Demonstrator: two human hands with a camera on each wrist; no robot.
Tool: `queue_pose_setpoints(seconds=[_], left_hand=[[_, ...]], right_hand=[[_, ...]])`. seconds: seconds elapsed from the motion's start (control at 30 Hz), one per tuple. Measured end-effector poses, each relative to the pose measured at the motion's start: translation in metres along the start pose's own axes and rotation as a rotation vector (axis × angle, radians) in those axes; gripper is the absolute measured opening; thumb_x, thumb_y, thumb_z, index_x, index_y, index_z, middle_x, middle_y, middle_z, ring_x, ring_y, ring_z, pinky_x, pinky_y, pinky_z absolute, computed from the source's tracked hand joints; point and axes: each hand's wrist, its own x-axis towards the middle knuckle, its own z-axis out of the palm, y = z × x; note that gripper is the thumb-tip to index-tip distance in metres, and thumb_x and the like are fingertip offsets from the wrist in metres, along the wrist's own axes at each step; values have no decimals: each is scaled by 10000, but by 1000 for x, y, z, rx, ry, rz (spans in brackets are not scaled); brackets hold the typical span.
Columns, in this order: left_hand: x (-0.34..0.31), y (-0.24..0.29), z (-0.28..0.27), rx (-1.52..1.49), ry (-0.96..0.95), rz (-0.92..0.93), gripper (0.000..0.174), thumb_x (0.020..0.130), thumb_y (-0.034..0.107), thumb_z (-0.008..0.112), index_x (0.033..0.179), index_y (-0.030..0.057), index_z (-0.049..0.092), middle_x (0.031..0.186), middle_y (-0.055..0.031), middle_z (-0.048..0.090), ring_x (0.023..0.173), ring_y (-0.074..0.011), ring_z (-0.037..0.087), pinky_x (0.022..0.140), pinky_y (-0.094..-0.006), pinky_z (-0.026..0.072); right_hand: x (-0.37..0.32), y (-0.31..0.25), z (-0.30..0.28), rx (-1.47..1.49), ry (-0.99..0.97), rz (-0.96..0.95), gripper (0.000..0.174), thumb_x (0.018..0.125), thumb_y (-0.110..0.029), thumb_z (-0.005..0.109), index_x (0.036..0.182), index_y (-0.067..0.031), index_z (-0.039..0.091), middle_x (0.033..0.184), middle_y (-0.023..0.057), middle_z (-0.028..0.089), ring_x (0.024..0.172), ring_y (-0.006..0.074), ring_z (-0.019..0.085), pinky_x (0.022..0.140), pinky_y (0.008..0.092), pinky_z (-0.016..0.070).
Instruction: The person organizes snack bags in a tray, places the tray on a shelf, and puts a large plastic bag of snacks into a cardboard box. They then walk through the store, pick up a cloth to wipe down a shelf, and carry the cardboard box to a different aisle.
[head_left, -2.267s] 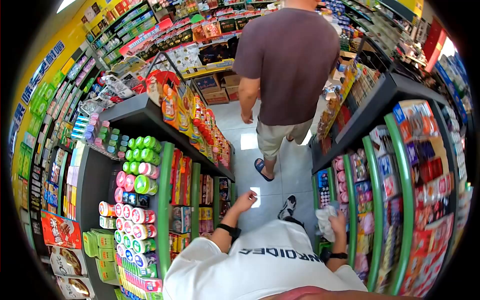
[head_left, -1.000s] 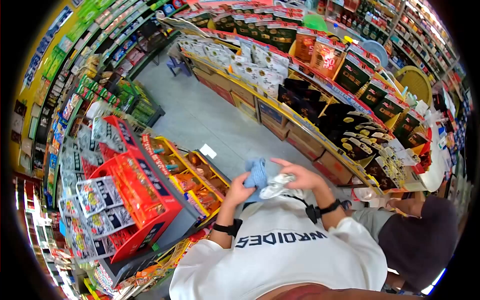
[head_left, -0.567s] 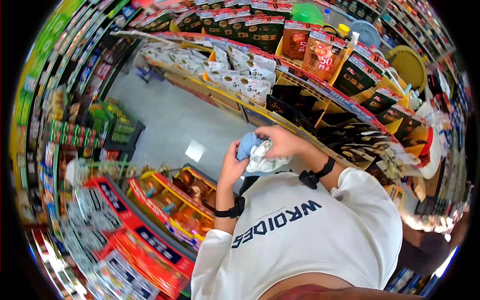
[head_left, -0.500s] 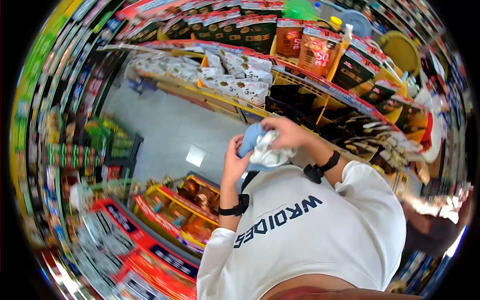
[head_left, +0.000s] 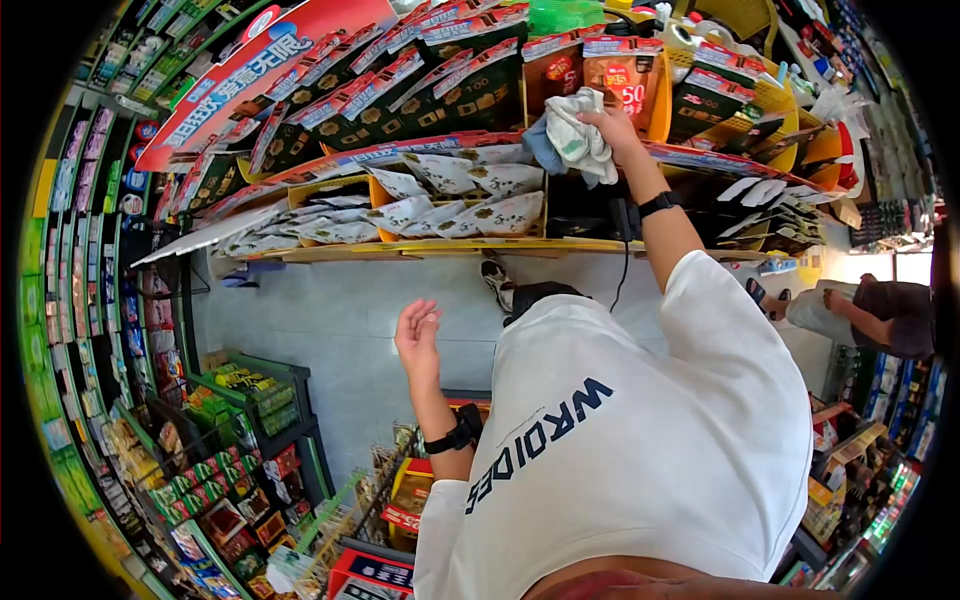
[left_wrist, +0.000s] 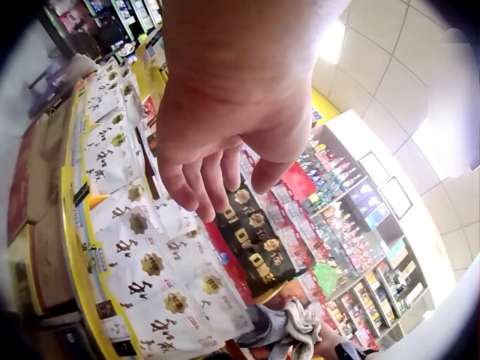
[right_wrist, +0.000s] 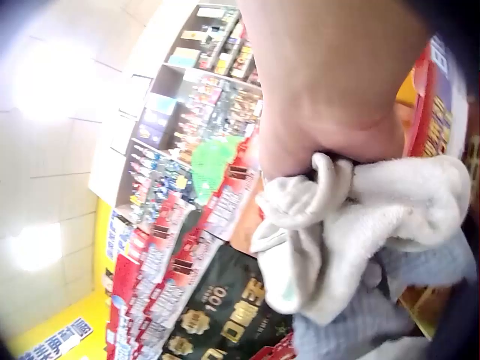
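My right hand (head_left: 620, 135) reaches up over the snack rack and grips a bunched white cloth (head_left: 580, 130) together with a blue-grey cloth (head_left: 540, 150). In the right wrist view the white cloth (right_wrist: 337, 240) looks thick and soft, and the ribbed blue-grey cloth (right_wrist: 360, 322) hangs beneath it. Right behind the cloths stand orange-brown snack pouches (head_left: 622, 85) and dark green pouches (head_left: 480, 85). My left hand (head_left: 418, 335) holds nothing and hangs over the aisle floor, its fingers loosely bent. White pouches (left_wrist: 154, 270) lie beyond it in the left wrist view.
A yellow-edged display rack (head_left: 400, 247) runs across in front of me, with a red banner (head_left: 250, 75) at its upper left. Green crates (head_left: 260, 395) stand lower left. Another person (head_left: 880, 315) is at the right. Grey tiled floor (head_left: 350, 300) lies between.
Both hands held the cloths together in front of my chest. The left hand has let go and moved down left; the right has carried both cloths up to the rack. My view has turned.
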Motion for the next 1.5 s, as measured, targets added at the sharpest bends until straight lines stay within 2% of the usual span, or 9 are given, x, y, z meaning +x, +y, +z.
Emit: queue_pose_setpoints(seconds=[0.13, 0.37, 0.63, 0.7, 0.77, 0.97, 1.13, 1.33, 1.5], left_hand=[[46, -15, -33, 73, 69, -48, 296, 854, -6, 506, 1150, -16, 510, 1093, -145, 597, 931, -185, 595, 795, -267, 455], [104, -17, -69, 254, -20, -120, 259, 889, 99, 530, 1136, 20, 527, 1040, -83, 633, 867, -138, 605, 726, -244, 442], [171, 2, -81, 300, -153, -108, 266, 877, 84, 544, 1128, -1, 523, 1011, -83, 632, 845, -133, 597, 735, -239, 445], [183, 3, -86, 380, -229, -96, 267, 868, 59, 549, 1124, -8, 520, 979, -78, 627, 841, -136, 590, 757, -247, 455], [190, 4, -94, 379, -248, -87, 271, 865, 52, 551, 1127, -10, 518, 971, -78, 624, 838, -135, 586, 767, -250, 458], [183, 9, -129, 447, -181, -76, 266, 865, 67, 564, 1118, -9, 532, 945, -78, 621, 810, -118, 566, 743, -242, 460], [154, -1, -175, 404, 53, -51, 140, 862, 121, 595, 944, 11, 627, 787, -40, 625, 691, -108, 559, 646, -248, 464], [105, 16, -258, 485, 364, -10, 435, 859, 338, 595, 645, -33, 522, 547, -191, 448, 486, -269, 383, 494, -402, 367], [61, -10, -367, 255, 660, -41, 365, 927, 289, 477, 769, -15, 603, 706, -185, 589, 639, -312, 555, 625, -386, 444]], right_hand=[[19, 28, 11, -516, 435, -273, 440, 706, -292, 709, 1037, -10, 644, 911, 162, 674, 851, 280, 650, 762, 372, 491], [22, -18, 16, -879, 434, -168, 383, 732, -287, 681, 1009, -23, 648, 884, 206, 656, 813, 331, 633, 744, 389, 480], [-5, -29, 33, 764, 230, -94, 403, 784, -253, 694, 1032, 48, 596, 940, 127, 654, 783, 199, 636, 721, 305, 495], [4, 8, 38, -654, 758, -180, 532, 733, -370, 716, 1084, 3, 572, 936, 157, 635, 883, 281, 613, 753, 388, 477], [-4, 6, 67, -936, 925, -254, 677, 695, -457, 715, 1176, -24, 518, 1194, 205, 503, 1106, 383, 454, 921, 509, 346], [-10, -15, 79, -1102, 1051, -646, 458, 767, -347, 673, 1095, -44, 571, 1172, 177, 525, 1098, 350, 475, 917, 476, 361], [-47, -63, 205, -782, 401, -860, 62, 817, -23, 585, 873, 1, 572, 810, 70, 578, 719, 132, 520, 678, 261, 439], [-98, -10, 404, -832, -1179, -381, 140, 737, -50, 632, 700, -35, 497, 593, 49, 499, 574, 120, 489, 535, 268, 413], [-159, 32, 568, -1044, -1614, -369, 288, 713, -25, 617, 587, -48, 360, 522, 21, 336, 522, 104, 339, 462, 296, 304]])
